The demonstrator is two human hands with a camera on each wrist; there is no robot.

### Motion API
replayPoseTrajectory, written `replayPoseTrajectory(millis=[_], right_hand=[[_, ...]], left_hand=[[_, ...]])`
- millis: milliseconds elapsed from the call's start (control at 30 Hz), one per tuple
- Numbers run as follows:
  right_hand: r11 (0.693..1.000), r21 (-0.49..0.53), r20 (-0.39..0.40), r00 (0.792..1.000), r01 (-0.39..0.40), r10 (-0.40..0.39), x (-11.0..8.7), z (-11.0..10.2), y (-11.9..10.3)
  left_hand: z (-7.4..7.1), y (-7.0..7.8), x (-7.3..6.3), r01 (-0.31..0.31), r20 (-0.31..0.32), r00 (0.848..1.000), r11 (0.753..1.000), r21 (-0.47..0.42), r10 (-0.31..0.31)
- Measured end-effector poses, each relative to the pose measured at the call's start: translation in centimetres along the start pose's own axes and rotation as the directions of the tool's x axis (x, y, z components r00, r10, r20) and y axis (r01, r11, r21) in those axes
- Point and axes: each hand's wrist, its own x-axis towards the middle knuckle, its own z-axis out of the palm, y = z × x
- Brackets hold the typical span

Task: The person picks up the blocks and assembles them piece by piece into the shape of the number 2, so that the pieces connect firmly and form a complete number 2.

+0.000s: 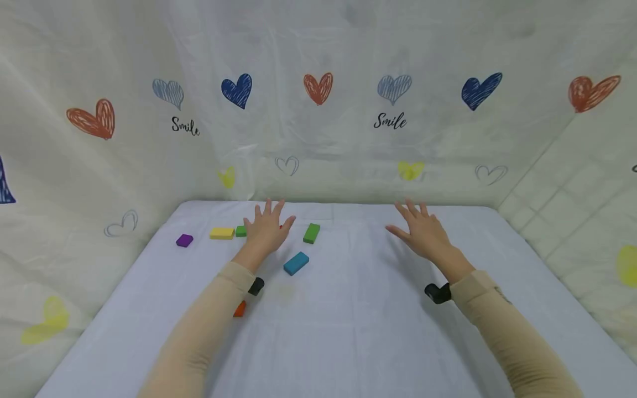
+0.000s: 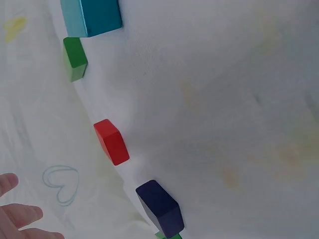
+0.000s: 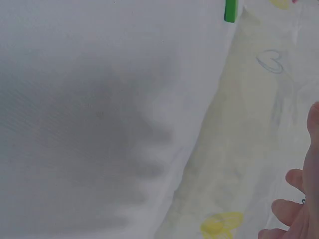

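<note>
My left hand [image 1: 267, 229] is held over the table's far left part, fingers spread, holding nothing. Around it lie a yellow block [image 1: 222, 233], a green block [image 1: 241, 231], another green block [image 1: 312, 233] and a teal-blue block [image 1: 296, 263]. A red block [image 2: 111, 142] and a dark navy block [image 2: 160, 208] show in the left wrist view; in the head view the hand mostly hides them. Over the right half of the table my right hand [image 1: 424, 235] is raised with spread fingers and holds nothing; its shadow falls on the cloth.
A purple block [image 1: 184, 240] lies near the left edge. Partly behind the left forearm sits an orange-red block [image 1: 239, 309]. White cloth covers the table [image 1: 348, 331]. A heart-printed curtain [image 1: 318, 138] stands along the back and sides.
</note>
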Motion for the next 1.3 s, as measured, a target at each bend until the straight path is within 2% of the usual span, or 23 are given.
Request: replayPoseTrajectory(millis=[400, 600, 800, 1133, 1300], right_hand=[[0.996, 0.077, 0.010, 0.999, 0.048, -0.049, -1.7, -0.8, -0.3], [0.993, 0.101, 0.056, 0.997, 0.052, -0.058, -2.4, -1.2, 0.1], [0.992, 0.105, 0.104, 0.991, 0.068, -0.078, -3.1, -1.5, 0.3], [0.990, 0.132, 0.140, 0.987, 0.056, -0.074, -4.8, -1.9, 0.7], [0.985, 0.156, 0.145, 0.984, 0.077, -0.100, -5.5, -2.0, 1.1]], left_hand=[[-1.0, -0.6, -1.0, -0.047, 0.010, 0.999, 0.997, -0.064, 0.047], [-1.4, -0.8, -1.6, -0.082, 0.018, 0.996, 0.993, -0.087, 0.084], [-1.8, -1.3, -2.2, -0.080, 0.059, 0.994, 0.989, -0.127, 0.088], [-2.3, -2.1, -3.3, -0.095, 0.120, 0.987, 0.990, -0.102, 0.107], [-2.4, -2.6, -3.9, -0.110, 0.126, 0.985, 0.990, -0.091, 0.121]])
